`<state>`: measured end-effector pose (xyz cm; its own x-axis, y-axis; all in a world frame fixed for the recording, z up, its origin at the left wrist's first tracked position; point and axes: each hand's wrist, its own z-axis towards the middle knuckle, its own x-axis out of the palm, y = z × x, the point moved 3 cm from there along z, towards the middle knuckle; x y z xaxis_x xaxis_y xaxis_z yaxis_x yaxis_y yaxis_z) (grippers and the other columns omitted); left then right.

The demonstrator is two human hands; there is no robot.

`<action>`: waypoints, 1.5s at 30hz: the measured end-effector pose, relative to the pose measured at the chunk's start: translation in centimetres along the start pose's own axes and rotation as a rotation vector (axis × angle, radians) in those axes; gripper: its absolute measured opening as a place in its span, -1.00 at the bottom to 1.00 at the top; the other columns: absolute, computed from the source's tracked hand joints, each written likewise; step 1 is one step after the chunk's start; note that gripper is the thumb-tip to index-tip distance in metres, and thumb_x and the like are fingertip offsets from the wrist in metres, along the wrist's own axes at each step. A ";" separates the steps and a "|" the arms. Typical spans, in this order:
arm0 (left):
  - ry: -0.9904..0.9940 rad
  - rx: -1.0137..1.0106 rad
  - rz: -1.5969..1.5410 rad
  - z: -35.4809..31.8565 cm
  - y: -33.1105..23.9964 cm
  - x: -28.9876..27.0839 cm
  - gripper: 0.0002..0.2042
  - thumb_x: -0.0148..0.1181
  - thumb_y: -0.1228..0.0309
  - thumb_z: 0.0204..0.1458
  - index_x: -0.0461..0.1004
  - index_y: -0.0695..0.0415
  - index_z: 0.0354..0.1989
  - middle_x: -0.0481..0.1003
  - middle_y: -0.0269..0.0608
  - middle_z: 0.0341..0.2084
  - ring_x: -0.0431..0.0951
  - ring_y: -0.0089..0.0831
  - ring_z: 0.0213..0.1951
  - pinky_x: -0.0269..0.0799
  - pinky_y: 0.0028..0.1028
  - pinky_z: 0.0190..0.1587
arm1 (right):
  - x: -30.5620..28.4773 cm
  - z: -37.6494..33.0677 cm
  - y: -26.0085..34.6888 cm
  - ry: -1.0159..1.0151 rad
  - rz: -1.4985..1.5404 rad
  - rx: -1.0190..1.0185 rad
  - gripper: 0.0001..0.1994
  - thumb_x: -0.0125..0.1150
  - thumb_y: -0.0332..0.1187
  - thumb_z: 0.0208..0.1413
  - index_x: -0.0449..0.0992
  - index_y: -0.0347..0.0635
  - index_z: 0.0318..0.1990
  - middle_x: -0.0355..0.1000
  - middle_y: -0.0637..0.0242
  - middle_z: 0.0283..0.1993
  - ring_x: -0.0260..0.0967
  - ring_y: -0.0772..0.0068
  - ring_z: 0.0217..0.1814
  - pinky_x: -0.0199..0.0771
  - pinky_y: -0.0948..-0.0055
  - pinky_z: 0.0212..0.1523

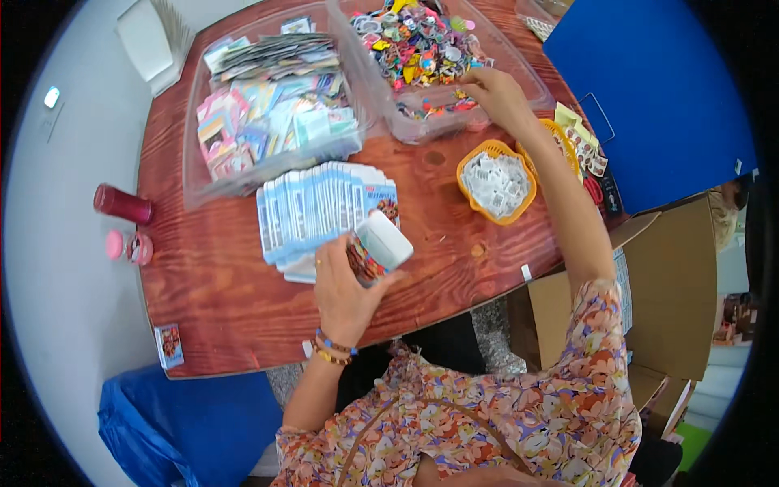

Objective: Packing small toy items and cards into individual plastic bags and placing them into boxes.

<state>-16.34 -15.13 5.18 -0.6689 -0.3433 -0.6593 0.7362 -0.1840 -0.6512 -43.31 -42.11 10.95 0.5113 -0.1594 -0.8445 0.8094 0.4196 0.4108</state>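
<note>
My left hand (342,286) grips a small open box (385,242) with a white inside and a colourful printed side, tilted above the table. Beside it lies a fanned row of flat blue-and-white cartons (318,209), overlapping one another. My right hand (501,99) is reaching to the near right part of a clear plastic bin (418,130). Small colourful trinkets (418,49) fill that bin in a heap. The fingers of this hand are bent together at the trinkets; anything between them is too small to make out.
A second clear bin (195,174) holds many small cards and packets. Near my right forearm stands an orange basket (529,195) of white sachets, another orange basket (574,144) behind it. A red jar (123,204) stands left. Cardboard boxes (665,284) and a blue panel (649,89) flank the right.
</note>
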 end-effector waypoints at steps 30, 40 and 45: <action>0.334 -0.125 -0.294 2.9 2.2 2.0 -0.11 0.61 0.41 -0.40 0.26 0.23 0.22 0.41 0.01 -0.04 0.41 -0.02 -0.02 0.37 -0.20 0.00 | 9.6 11.2 -9.1 0.551 -0.496 -0.036 -0.74 0.27 -0.27 0.04 0.52 -0.34 -0.30 0.56 0.04 -0.38 0.57 0.05 -0.29 0.52 0.18 -0.27; 0.368 -0.147 -0.263 3.2 2.7 2.0 -0.13 0.66 0.29 -0.39 0.28 0.21 0.17 0.38 -0.09 -0.02 0.44 -0.16 0.02 0.40 -0.28 0.06 | 9.3 9.5 -10.8 0.808 -0.266 0.212 -0.83 0.25 -0.41 0.01 0.56 -0.35 -0.29 0.57 0.14 -0.40 0.60 0.32 -0.45 0.54 0.35 -0.44; 0.353 -0.153 -0.281 2.8 2.9 1.8 -0.12 0.64 0.35 -0.41 0.27 0.23 0.19 0.39 -0.03 -0.02 0.43 -0.09 0.02 0.39 -0.23 0.04 | 8.4 9.7 -10.5 0.774 -0.172 0.383 -0.83 0.23 -0.40 0.04 0.51 -0.33 -0.27 0.56 0.20 -0.39 0.59 0.38 -0.47 0.49 0.40 -0.49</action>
<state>-15.10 -18.82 3.13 -0.8534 0.0394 -0.5198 0.5160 -0.0785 -0.8530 -44.71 -56.52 2.86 0.1464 0.5155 -0.8443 0.9694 0.0951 0.2262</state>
